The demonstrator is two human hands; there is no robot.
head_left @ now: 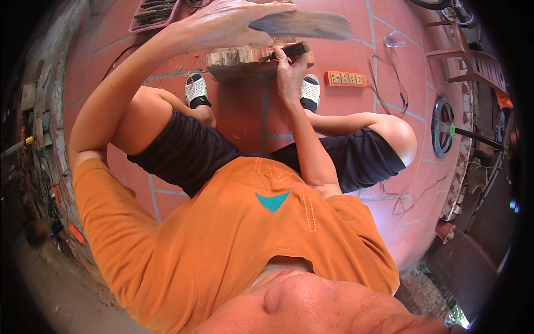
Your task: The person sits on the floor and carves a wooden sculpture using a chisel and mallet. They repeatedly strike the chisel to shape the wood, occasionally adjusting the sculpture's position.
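Observation:
My left hand (228, 25) reaches across the top of the view and grips one end of a flat grey-brown wooden piece (308, 26), its fingers above and thumb below. The piece points right, its far end slightly blurred. Just below it, my right hand (290, 80) holds a short dark tool (293, 50) with a thin tip pointing left. Both hands are over a thick, rough wooden block (236, 58) standing on the floor between my feet. The left hand and the wooden piece hide part of the block's top.
A pink tray (153, 14) of slim tools lies at upper left. An orange power strip (345, 79) with its cable lies right of the block. Farther right are a clear cup (394, 39), a reddish chair (467, 58) and a round-based stand (441, 127). Wood chips dot the tiles.

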